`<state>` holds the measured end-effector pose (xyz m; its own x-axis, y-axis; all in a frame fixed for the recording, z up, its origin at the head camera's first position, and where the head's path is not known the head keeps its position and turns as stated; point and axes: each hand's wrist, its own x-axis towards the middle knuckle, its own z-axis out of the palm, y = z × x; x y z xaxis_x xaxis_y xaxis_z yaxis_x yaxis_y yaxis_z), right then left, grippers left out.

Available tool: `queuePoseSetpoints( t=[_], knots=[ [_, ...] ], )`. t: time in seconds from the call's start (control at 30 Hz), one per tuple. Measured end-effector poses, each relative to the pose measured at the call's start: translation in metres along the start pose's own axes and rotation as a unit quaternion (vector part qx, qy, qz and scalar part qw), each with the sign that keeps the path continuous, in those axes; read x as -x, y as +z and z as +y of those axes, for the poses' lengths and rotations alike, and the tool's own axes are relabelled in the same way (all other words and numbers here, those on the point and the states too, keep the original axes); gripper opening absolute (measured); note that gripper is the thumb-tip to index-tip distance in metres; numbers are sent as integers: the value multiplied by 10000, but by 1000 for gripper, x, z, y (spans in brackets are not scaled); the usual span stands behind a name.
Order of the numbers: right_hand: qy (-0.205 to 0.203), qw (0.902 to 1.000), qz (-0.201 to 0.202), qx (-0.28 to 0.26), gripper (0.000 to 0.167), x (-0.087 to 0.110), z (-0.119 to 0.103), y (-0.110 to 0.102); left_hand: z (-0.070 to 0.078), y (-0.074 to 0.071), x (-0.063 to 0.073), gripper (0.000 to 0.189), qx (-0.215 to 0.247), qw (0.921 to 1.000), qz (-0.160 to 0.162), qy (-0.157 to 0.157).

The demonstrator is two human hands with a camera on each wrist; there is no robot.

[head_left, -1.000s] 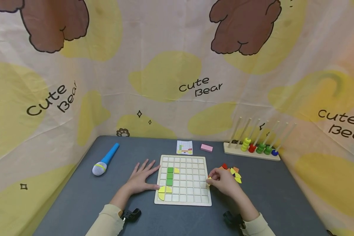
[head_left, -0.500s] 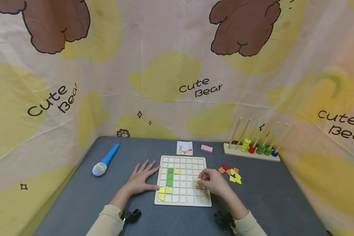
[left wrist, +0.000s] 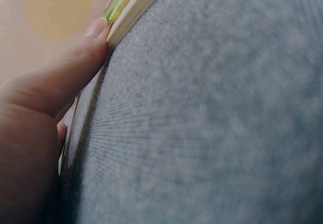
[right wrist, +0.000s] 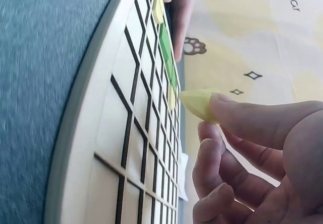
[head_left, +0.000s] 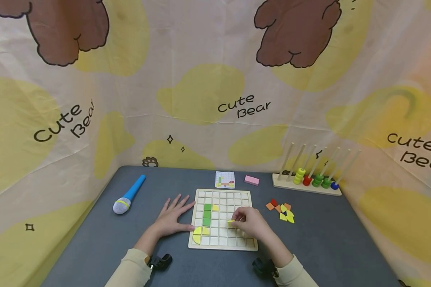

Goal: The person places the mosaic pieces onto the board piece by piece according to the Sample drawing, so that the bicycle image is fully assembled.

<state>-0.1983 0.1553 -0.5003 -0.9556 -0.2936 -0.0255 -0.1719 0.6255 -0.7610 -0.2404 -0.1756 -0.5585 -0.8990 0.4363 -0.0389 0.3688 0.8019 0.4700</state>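
A white gridded board (head_left: 222, 241) lies on the dark table, with green square tiles (head_left: 206, 214) and several yellow tiles (head_left: 196, 239) set in its left part. My left hand (head_left: 170, 217) lies spread at the board's left side; its thumb touches the board's edge in the left wrist view, beside the wooden rim (left wrist: 132, 16). Over the right half of the board, my right hand (head_left: 250, 223) pinches a yellow tile (right wrist: 199, 103) between thumb and fingers. That tile has a pointed end and is held raised above the grid in the right wrist view.
Loose yellow, orange and red tiles (head_left: 283, 217) lie right of the board. Behind it are a printed pattern card (head_left: 224, 180) and a pink block (head_left: 251, 180). A peg rack with coloured rings (head_left: 307, 185) stands back right; a blue toy microphone (head_left: 131, 193) lies left.
My right hand has moved left from the board's right edge to over its right half, carrying the yellow tile. The left hand has stayed in place.
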Motion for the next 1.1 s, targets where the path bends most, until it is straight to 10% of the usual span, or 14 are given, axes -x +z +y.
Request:
queuePoseSetpoints(
  t=[1.1],
  knots=[
    [140,9989,-347,-267,15,-6,-33,62,1,-1,0,95,-3,9999,103,134]
  ],
)
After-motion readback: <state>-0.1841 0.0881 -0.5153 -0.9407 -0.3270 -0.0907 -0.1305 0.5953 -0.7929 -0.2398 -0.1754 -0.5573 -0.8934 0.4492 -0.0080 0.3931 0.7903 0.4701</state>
